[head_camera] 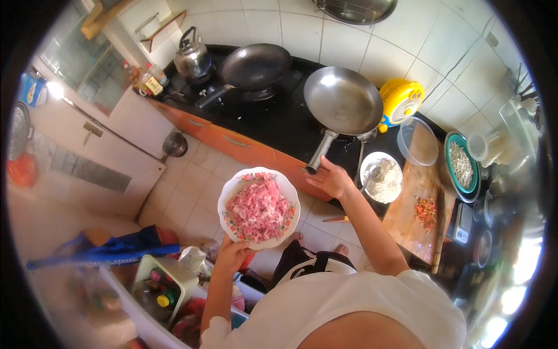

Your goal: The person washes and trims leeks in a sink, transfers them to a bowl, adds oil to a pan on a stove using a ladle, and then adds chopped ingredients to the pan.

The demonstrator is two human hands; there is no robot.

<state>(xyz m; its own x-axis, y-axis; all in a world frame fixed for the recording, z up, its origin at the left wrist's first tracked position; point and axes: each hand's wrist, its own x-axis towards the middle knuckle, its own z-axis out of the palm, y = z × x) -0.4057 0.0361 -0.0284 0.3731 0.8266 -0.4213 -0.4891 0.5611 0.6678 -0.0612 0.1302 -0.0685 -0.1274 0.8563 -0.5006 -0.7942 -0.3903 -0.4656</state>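
Note:
My left hand (pixel 235 253) grips the lower rim of a white scalloped bowl with a floral border (pixel 223 205). Chopped raw pink meat (pixel 261 209) is heaped inside it, held over the floor in front of the counter. By the handle end of a steel wok (pixel 344 98), my right hand (pixel 333 179) has its fingers spread and grasps nothing; whether a fingertip touches the handle is unclear. To its right stands a white bowl (pixel 367 163) of pale grains that look like cooked rice, with a metal spoon (pixel 374 172) in it.
A second dark wok (pixel 255 65) and a kettle (pixel 192 56) occupy the gas hob. Beside the steel wok is a yellow fan (pixel 403 102). Chopped red pieces (pixel 426 213) lie on a wooden board (pixel 403 222), near a clear plastic bowl (pixel 417 141) and a teal basin (pixel 457 152). Sauce bottles (pixel 150 83) sit at left.

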